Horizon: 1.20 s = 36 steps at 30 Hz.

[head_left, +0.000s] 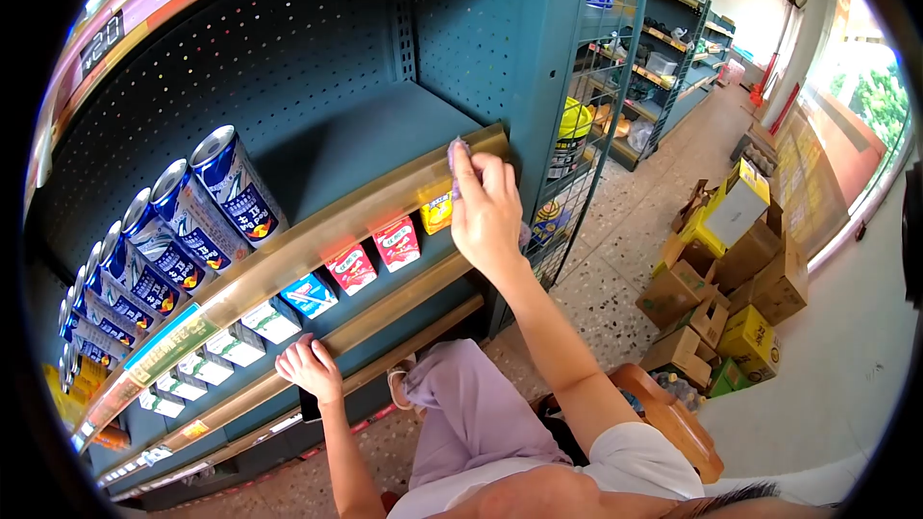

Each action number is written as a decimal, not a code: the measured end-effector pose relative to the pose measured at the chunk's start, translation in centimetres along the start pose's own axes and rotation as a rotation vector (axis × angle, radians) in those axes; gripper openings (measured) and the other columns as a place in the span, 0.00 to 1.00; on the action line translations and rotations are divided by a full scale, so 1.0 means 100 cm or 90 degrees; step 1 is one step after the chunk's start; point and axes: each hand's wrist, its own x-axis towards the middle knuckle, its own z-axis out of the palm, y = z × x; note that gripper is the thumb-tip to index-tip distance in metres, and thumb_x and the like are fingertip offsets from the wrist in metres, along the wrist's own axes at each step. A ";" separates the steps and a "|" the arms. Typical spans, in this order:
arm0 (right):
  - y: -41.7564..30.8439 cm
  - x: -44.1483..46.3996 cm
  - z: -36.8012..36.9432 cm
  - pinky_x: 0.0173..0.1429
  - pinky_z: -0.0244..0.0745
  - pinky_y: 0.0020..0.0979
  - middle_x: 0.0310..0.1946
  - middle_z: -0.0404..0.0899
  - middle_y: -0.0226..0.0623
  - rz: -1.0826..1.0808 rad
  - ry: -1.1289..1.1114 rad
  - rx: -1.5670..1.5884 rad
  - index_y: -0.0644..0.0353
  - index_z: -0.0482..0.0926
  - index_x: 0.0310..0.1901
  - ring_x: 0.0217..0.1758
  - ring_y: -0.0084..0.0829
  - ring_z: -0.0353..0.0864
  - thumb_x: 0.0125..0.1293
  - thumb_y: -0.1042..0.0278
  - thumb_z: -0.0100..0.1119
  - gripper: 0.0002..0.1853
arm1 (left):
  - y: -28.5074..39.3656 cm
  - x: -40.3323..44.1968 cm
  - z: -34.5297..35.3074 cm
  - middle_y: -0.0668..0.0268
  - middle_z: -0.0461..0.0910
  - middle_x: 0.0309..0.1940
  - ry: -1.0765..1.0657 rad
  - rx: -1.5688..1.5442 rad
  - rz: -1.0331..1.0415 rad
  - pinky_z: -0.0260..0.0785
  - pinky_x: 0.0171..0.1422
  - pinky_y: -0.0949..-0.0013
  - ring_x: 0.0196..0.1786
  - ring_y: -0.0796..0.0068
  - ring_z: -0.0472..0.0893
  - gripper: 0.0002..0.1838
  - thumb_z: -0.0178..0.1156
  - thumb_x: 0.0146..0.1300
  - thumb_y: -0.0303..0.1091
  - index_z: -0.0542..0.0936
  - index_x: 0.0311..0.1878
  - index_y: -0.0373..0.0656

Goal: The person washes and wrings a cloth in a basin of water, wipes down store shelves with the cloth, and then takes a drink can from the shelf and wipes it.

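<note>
My right hand (488, 211) is closed on a crumpled purple cloth (456, 156) and presses it to the brownish price rail (361, 190) of the shelf, near its right end. Most of the cloth is hidden behind the fingers. My left hand (310, 368) lies with fingers apart on the front rail (255, 402) of the shelf below, holding nothing that I can see. Between the hands, on the lower shelf, stand a yellow box (436, 214), two red and white boxes (395, 243) and a blue box (309, 296).
Several blue cans (237, 185) line the upper shelf's left part; white and green boxes (236, 345) stand below them. A blue-green upright (541, 67) and a wire mesh panel (606, 115) border the shelf. Cardboard boxes (764, 274) and a wooden chair (673, 423) stand at the right.
</note>
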 end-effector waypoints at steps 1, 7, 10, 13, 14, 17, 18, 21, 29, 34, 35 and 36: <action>0.001 0.000 0.001 0.47 0.71 0.41 0.45 0.72 0.40 0.005 -0.003 -0.014 0.64 0.73 0.63 0.44 0.44 0.72 0.52 0.80 0.59 0.32 | 0.000 -0.001 0.000 0.64 0.77 0.38 0.001 -0.002 0.000 0.54 0.69 0.51 0.48 0.60 0.73 0.10 0.53 0.68 0.38 0.81 0.42 0.47; 0.005 0.005 0.002 0.48 0.72 0.41 0.45 0.71 0.42 0.090 -0.003 -0.139 0.66 0.73 0.62 0.46 0.45 0.72 0.50 0.77 0.61 0.32 | 0.000 0.000 -0.002 0.64 0.77 0.38 -0.010 -0.011 0.001 0.54 0.69 0.51 0.49 0.59 0.73 0.09 0.53 0.68 0.39 0.80 0.42 0.47; 0.001 0.006 0.001 0.48 0.73 0.39 0.45 0.71 0.41 0.103 -0.010 -0.155 0.67 0.74 0.60 0.47 0.44 0.72 0.50 0.78 0.61 0.30 | 0.001 0.001 -0.004 0.64 0.77 0.38 -0.004 -0.012 0.005 0.54 0.68 0.52 0.49 0.59 0.72 0.09 0.53 0.68 0.38 0.80 0.42 0.47; -0.005 0.005 -0.003 0.48 0.73 0.39 0.43 0.72 0.40 0.083 -0.018 -0.128 0.68 0.75 0.59 0.46 0.43 0.72 0.49 0.78 0.60 0.30 | 0.005 0.003 -0.004 0.64 0.77 0.38 0.011 -0.003 0.011 0.56 0.66 0.54 0.48 0.59 0.72 0.09 0.52 0.69 0.37 0.80 0.41 0.47; -0.010 0.005 -0.005 0.47 0.73 0.39 0.43 0.72 0.40 0.066 -0.019 -0.118 0.68 0.75 0.58 0.45 0.43 0.72 0.49 0.79 0.60 0.29 | 0.005 0.003 -0.004 0.64 0.76 0.38 0.012 -0.002 0.010 0.56 0.66 0.54 0.48 0.59 0.73 0.09 0.52 0.69 0.37 0.80 0.41 0.47; -0.030 0.002 -0.006 0.46 0.74 0.39 0.41 0.72 0.38 0.051 -0.036 -0.079 0.66 0.77 0.57 0.44 0.42 0.73 0.49 0.80 0.59 0.28 | 0.004 0.002 -0.004 0.64 0.76 0.38 0.006 -0.006 0.008 0.56 0.66 0.53 0.48 0.59 0.72 0.09 0.52 0.69 0.37 0.80 0.41 0.47; -0.037 0.001 -0.006 0.47 0.74 0.39 0.41 0.72 0.38 0.057 -0.046 -0.058 0.64 0.78 0.57 0.44 0.42 0.73 0.50 0.81 0.58 0.27 | 0.003 0.002 -0.004 0.64 0.76 0.38 0.003 -0.008 0.007 0.55 0.67 0.53 0.48 0.59 0.72 0.09 0.52 0.69 0.38 0.80 0.41 0.47; -0.054 -0.001 -0.005 0.46 0.74 0.39 0.41 0.72 0.38 0.044 -0.065 -0.017 0.64 0.78 0.58 0.43 0.41 0.73 0.48 0.81 0.59 0.29 | 0.001 0.002 -0.003 0.63 0.76 0.38 0.011 -0.014 0.017 0.55 0.67 0.53 0.48 0.58 0.72 0.09 0.52 0.69 0.38 0.80 0.41 0.47; -0.020 -0.002 -0.007 0.44 0.72 0.39 0.41 0.72 0.37 0.020 -0.033 -0.058 0.61 0.78 0.59 0.43 0.41 0.73 0.50 0.79 0.59 0.29 | 0.000 0.001 -0.005 0.63 0.76 0.37 -0.016 -0.023 0.009 0.55 0.68 0.51 0.48 0.57 0.72 0.08 0.53 0.68 0.38 0.79 0.42 0.47; -0.001 -0.006 0.001 0.50 0.72 0.41 0.45 0.73 0.41 0.045 0.003 -0.033 0.63 0.76 0.61 0.45 0.45 0.73 0.52 0.82 0.57 0.30 | 0.001 0.001 -0.005 0.63 0.76 0.38 -0.020 -0.017 0.011 0.55 0.69 0.50 0.49 0.58 0.73 0.09 0.53 0.68 0.38 0.79 0.43 0.47; -0.001 -0.008 0.003 0.51 0.72 0.42 0.46 0.72 0.42 0.054 0.015 -0.024 0.63 0.75 0.61 0.46 0.46 0.72 0.52 0.82 0.57 0.30 | 0.000 0.001 -0.005 0.63 0.77 0.38 -0.023 -0.011 0.011 0.55 0.69 0.50 0.49 0.58 0.73 0.09 0.53 0.68 0.38 0.79 0.43 0.47; -0.002 -0.010 0.006 0.53 0.72 0.43 0.47 0.72 0.44 0.063 0.027 -0.015 0.64 0.75 0.61 0.47 0.47 0.72 0.52 0.82 0.57 0.30 | -0.001 0.000 -0.005 0.63 0.77 0.38 -0.026 -0.005 0.012 0.55 0.70 0.50 0.49 0.58 0.73 0.09 0.53 0.68 0.38 0.79 0.43 0.47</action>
